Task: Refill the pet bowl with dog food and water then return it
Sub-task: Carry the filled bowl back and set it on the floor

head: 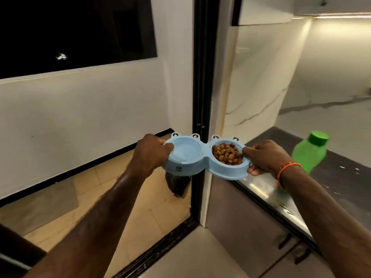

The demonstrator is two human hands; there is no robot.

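Observation:
I hold a light blue double pet bowl level in the air, in front of a dark door frame. My left hand grips its left end, thumb over the rim. My right hand grips its right end. The right compartment holds brown dog food kibble. The left compartment looks pale blue with what may be water; I cannot tell for sure. Small frog-eye bumps line the bowl's far edge.
A green bottle with a green cap stands on the dark steel counter at right. Cabinet doors with handles sit below it. A dark door frame rises straight ahead. Tiled floor spreads beyond the threshold at left.

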